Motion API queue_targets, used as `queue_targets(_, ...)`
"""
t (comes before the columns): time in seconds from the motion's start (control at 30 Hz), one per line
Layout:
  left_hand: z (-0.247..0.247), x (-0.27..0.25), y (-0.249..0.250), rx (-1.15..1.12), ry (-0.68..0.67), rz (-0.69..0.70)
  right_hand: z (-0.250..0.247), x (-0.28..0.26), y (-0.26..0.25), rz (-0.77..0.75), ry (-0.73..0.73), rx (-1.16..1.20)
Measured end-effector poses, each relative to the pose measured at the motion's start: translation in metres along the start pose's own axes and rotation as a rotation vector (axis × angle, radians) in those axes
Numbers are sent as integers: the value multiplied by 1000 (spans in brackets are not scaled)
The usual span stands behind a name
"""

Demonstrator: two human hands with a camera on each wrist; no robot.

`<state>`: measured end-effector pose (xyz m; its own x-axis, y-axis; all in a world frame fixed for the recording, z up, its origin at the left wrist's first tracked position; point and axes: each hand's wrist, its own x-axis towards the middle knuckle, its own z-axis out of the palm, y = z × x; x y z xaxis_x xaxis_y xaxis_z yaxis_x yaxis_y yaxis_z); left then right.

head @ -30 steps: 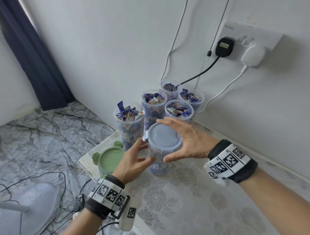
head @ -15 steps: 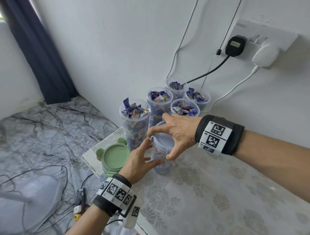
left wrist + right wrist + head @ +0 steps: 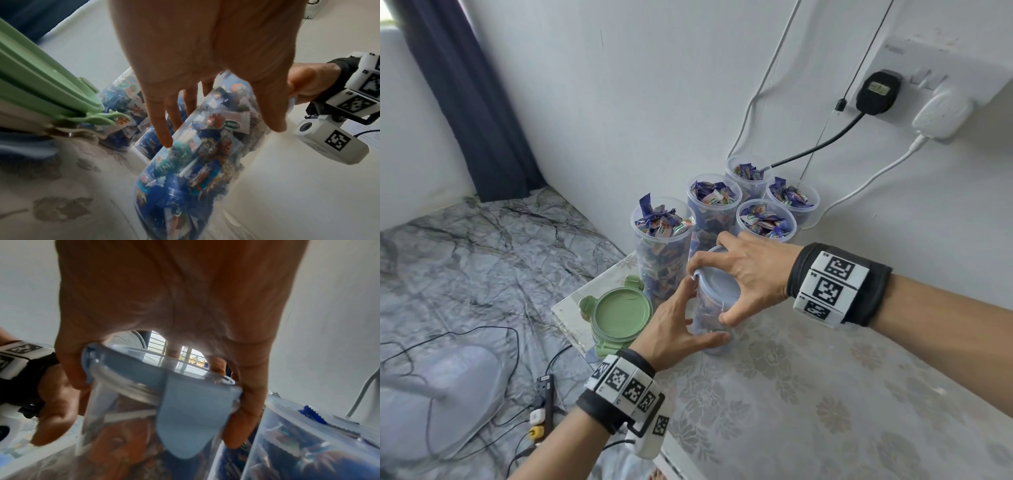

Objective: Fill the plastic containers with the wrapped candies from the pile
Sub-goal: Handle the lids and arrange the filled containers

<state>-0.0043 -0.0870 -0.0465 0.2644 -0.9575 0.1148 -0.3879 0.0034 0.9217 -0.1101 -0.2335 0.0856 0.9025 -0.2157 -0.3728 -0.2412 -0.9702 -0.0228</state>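
Right hand [image 3: 751, 270] sits on top of the clear tall plastic container with the pale blue round lid [image 3: 717, 291], fingers curled over the lid rim and thumb hooked down the near wall; in the right wrist view one lid latch flap [image 3: 191, 415] hangs down between thumb and fingers, so the lid looks seated, though whether every latch is snapped cannot be told. Left hand [image 3: 674, 325] steadies the same container lower down, fingers spread and fairly straight against its wall, thumb along the base side, not wrapped round it. The container stands upright on the floral-patterned tabletop [image 3: 825, 411], packed with blue wrapped candies [image 3: 197, 154]. Just beyond the grip, five open clear containers [image 3: 662, 240] stand in a cluster, all filled to the brim, none lidded. Left of the grip lies a stack of green round lids [image 3: 619, 311]. No loose pile shows in any view. Judgement: filling appears done; capping is in hand, with five containers left to close.
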Motion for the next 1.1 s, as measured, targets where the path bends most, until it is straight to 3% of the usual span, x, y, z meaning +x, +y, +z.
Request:
queue_targets(0.17,8,3,-6,-17,31,-37,8,-3,4,-80,140,187)
queue_targets(0.3,6,3,-3,-37,31,-16,12,11,-1,-5,296,377)
queue_targets(0.6,4,5,-3,34,50,33,-13,32,4,45,11,619)
queue_targets(0.8,13,3,-7,71,19,69,-4,32,-1,190,106,710)
queue_targets(0.93,29,7,3,33,67,40,2,25,0,296,188,701)
queue_targets(1.0,29,13,5,30,48,27,2,17,1,236,250,673)
queue_targets(1.1,21,24,3,47,-49,30,8,9,2,-9,501,391)
